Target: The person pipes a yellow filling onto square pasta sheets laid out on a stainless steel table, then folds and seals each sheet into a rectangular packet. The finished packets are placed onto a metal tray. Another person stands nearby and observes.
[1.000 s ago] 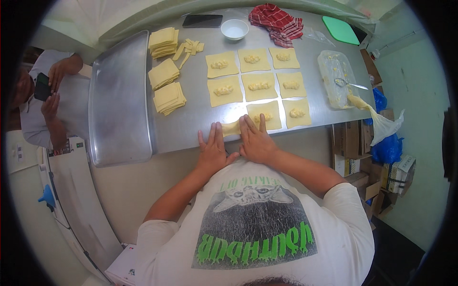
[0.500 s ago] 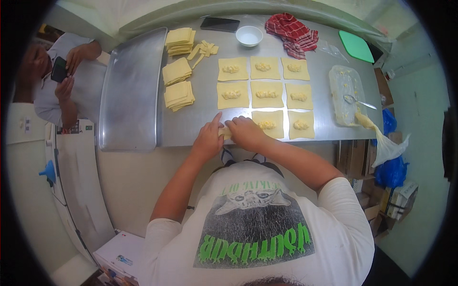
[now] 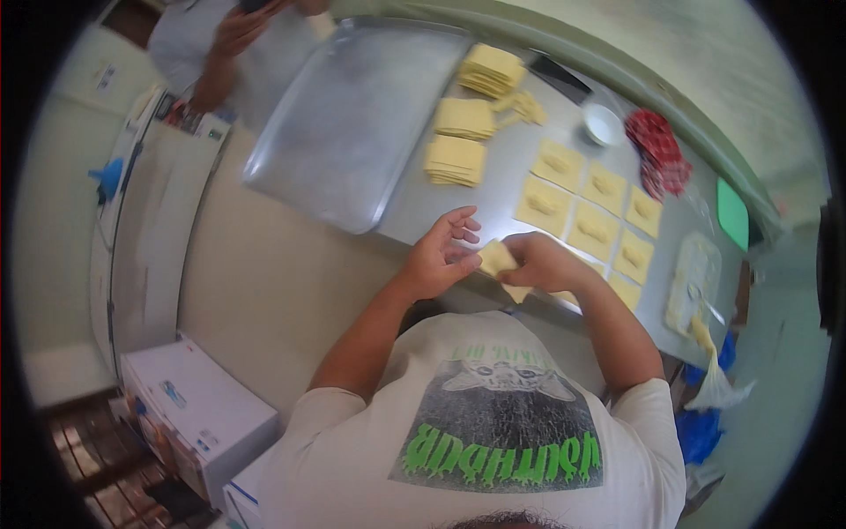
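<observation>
My right hand [image 3: 548,264] is closed on a folded pastry square [image 3: 499,258], held up at the near table edge; its filling is hidden. Beside it my left hand [image 3: 438,257] has its fingers apart, its thumb at or very near the pastry's left corner. Past my hands, several flat pastry squares [image 3: 592,229] lie in rows, each with a pale lumpy filling along the middle. Left of these are three stacks of plain dough squares [image 3: 464,118], with loose dough strips [image 3: 522,109] beside them.
A large metal tray [image 3: 352,115] covers the table's left end. Farther back are a dark phone [image 3: 561,78], a white bowl [image 3: 603,126] and a red checked cloth [image 3: 656,154]. At right stand a green lid [image 3: 732,214], a plastic tub [image 3: 680,300] and a piping bag [image 3: 716,379]. Another person's hand [image 3: 240,32] shows at upper left.
The pastry has been lifted off the table, folded, in my right hand. My left hand has opened its fingers beside it. The whole view has turned toward the left.
</observation>
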The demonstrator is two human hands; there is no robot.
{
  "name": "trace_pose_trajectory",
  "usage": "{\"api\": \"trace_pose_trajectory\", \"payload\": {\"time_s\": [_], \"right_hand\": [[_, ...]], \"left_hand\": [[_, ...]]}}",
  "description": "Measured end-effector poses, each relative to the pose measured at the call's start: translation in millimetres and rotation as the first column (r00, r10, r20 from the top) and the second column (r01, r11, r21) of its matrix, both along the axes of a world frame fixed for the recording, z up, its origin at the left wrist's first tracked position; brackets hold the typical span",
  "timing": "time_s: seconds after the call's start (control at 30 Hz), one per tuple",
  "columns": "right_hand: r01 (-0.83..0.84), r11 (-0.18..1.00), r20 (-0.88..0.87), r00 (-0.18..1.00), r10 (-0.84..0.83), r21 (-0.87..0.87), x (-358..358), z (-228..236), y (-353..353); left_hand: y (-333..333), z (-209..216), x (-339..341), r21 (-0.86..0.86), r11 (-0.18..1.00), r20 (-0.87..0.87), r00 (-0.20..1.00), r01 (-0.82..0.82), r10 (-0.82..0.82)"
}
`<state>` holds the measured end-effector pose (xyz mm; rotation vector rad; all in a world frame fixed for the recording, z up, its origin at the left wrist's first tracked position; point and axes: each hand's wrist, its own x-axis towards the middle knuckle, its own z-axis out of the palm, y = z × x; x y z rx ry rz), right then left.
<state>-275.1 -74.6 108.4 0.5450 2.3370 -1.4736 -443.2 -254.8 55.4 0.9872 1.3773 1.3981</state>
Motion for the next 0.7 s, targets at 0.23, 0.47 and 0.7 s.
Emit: {"api": "trace_pose_trajectory", "payload": {"time_s": [0.23, 0.47, 0.7], "right_hand": [[0.014, 0.998, -0.111, 0.994, -0.02, -0.055, -211, -17, -34], [-0.104, 0.994, -0.256, 0.962, 0.095, -0.024, -473, -58, -115], [-0.179, 0.954, -0.269, 0.932, 0.242, 0.24, -555, -103, -143]], "left_hand": [[-138, -32, -103, -0.077, 0.889, 0.112, 0.882, -0.451, 0.457], [-252, -90, -173, -0.33, 0.607, -0.176, 0.679, -0.723, 0.713], [-287, -99, -178, -0.382, 0.535, -0.113, 0.612, -0.754, 0.782]]}}
